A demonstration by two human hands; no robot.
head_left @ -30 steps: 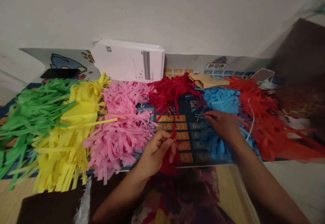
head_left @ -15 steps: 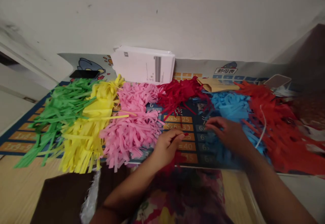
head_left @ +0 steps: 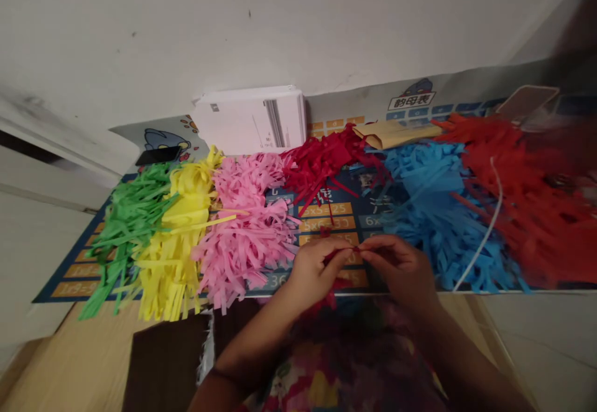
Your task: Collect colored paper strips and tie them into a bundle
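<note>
My left hand [head_left: 314, 272] is closed in a pinch around a dark red fringed paper strip [head_left: 330, 297], whose cut ends hang below the palm. My right hand [head_left: 403, 272] meets it fingertip to fingertip, pinching the strip's thin red end between thumb and finger. Both hands are just above the printed mat [head_left: 368, 282]. Behind them lies a dark red pile of fringed paper [head_left: 321, 163]. Pink fringed paper [head_left: 247, 247] is to the left of my left hand, and blue fringed paper [head_left: 429, 194] is beyond my right hand.
Yellow [head_left: 170, 269] and green fringed paper [head_left: 128, 213] lie further left, with orange-red fringed paper [head_left: 536, 200] at far right. A white curved strip [head_left: 485, 238] crosses the blue paper. Against the wall stand a white box [head_left: 237, 119] and a dark phone [head_left: 158, 155].
My right hand has moved from over the blue paper in to my left fingertips and now pinches the red end. The view has turned slightly.
</note>
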